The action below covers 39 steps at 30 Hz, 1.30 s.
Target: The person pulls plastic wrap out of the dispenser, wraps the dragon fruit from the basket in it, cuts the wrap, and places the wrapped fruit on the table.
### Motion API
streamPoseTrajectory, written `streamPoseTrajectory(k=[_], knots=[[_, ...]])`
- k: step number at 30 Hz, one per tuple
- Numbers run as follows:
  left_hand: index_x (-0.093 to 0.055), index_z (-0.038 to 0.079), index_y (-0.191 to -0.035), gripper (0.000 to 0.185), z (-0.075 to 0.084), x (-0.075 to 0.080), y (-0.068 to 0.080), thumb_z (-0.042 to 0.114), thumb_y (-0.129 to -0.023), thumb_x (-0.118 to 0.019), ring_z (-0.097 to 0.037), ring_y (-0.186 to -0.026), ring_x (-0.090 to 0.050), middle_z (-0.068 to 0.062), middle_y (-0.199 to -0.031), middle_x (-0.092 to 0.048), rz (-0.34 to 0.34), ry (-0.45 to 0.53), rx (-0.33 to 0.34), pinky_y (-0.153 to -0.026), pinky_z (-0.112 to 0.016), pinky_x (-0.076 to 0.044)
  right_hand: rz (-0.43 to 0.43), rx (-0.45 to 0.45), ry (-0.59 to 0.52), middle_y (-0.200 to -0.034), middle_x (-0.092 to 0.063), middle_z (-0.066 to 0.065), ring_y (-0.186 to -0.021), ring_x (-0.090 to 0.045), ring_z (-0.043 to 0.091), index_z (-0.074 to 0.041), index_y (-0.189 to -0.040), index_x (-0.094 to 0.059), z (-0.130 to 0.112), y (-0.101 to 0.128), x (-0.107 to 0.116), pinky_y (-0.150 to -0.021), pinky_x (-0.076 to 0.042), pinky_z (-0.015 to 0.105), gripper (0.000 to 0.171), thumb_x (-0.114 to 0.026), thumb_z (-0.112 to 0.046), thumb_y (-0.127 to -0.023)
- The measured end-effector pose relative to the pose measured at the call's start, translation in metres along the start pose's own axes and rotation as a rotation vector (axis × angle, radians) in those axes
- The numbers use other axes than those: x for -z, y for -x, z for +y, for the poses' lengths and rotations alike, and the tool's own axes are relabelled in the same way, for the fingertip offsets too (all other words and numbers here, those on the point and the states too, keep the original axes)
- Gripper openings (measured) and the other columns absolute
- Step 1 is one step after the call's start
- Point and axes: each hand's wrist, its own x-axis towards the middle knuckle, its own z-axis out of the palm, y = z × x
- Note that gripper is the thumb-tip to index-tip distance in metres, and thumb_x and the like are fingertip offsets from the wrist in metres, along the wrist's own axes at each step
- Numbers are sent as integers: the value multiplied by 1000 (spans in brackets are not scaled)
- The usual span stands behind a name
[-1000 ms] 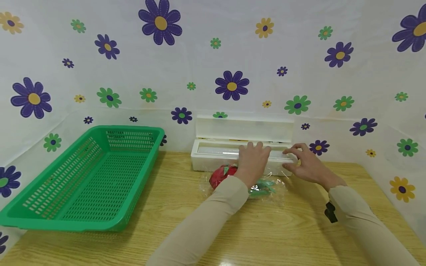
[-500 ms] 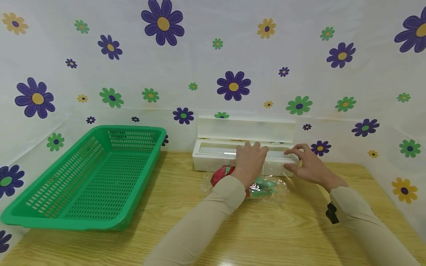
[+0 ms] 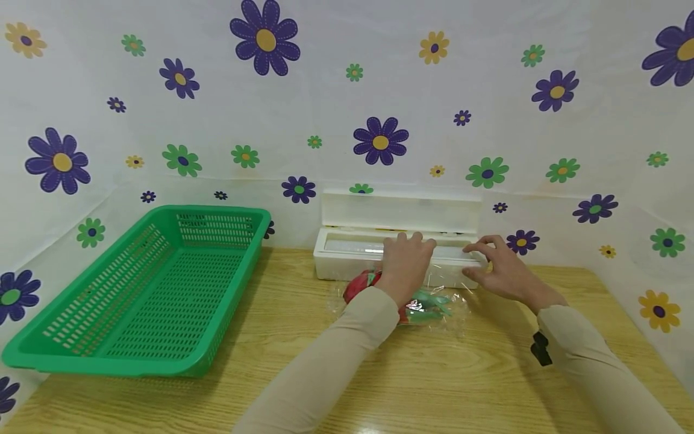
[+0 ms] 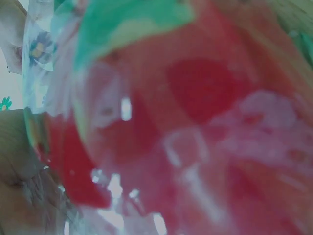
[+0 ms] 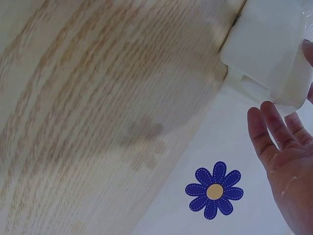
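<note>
A white cling film dispenser stands at the back of the table, lid raised. Its film roll shows through the long opening. A red dragon fruit with green tips lies in front, under clear cling film; it fills most of the left wrist view. My left hand reaches over the fruit, fingertips at the dispenser's front edge; its underside is hidden, and I cannot tell whether it pinches anything. My right hand grips the dispenser's right end between thumb and index finger, other fingers extended.
On the left stands a large green slotted basket, its far end near the wall. A white sheet with printed flowers hangs behind and beside the wooden table. Something black sits at my right wrist.
My left hand has shifted slightly left along the dispenser's front edge. The right hand, dispenser and basket keep their places; the view itself has moved slightly.
</note>
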Motion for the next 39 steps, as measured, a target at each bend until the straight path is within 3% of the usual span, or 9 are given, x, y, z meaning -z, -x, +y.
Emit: streamPoseTrajectory(k=[30,36,39], knots=[[-62,27,-130,31,-10,1,3,20,-100,-64,-22,-111,-64,3,-122,-67,-33,50,-12,-91,-43,-55,-14,-33,-19,-147,-36,31,-128,-46,55,-6,-138,-58,-2,1,-3,-103,-40,75,49,-66,-34,-98],[-70,22,-118,21,-19,13,4,12,-102,-59,-24,-105,-69,1,-113,-72,-17,81,-83,-91,-47,-57,-15,-23,-15,-148,-35,32,-129,-46,56,-7,-138,-57,-2,0,-2,-103,-40,75,49,-65,-35,-99],[-73,19,-114,25,-29,20,0,4,-102,-56,-21,-104,-71,0,-113,-74,-54,146,-149,-87,-45,-60,-18,-20,-16,-148,-35,31,-128,-46,56,-7,-139,-57,-2,0,-2,-102,-40,74,49,-65,-35,-99]])
